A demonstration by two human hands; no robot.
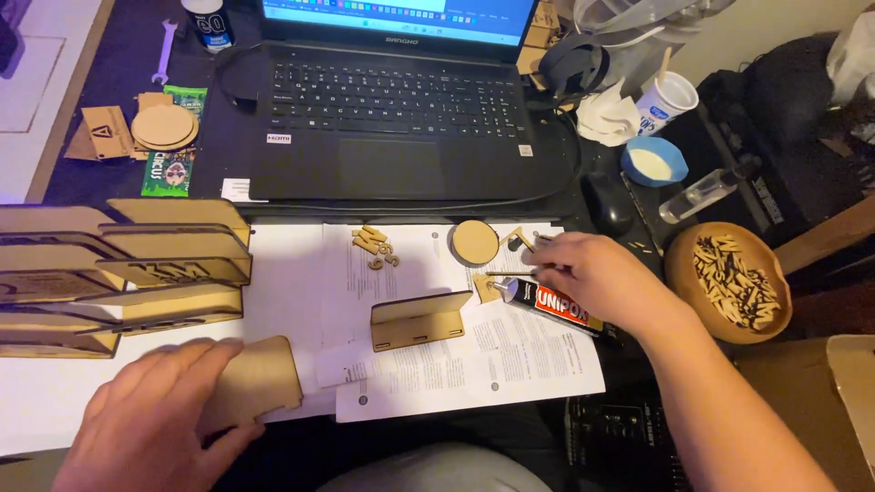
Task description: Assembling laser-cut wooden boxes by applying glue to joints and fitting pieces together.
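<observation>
Pinching a thin dark stick (512,272) at its end, the right hand (602,278) hovers over a black glue tube with a red label (551,304) lying on the printed paper sheets (492,364). The left hand (150,415) lies flat, its grip spread over a flat rounded brown wooden panel (260,381). One slotted wooden stand (419,319) appears assembled; loose wooden cut-out numerals (375,246) and a round wooden disc (475,242) lie unattached. The dark bench (128,73) also carries a black laptop (392,100).
</observation>
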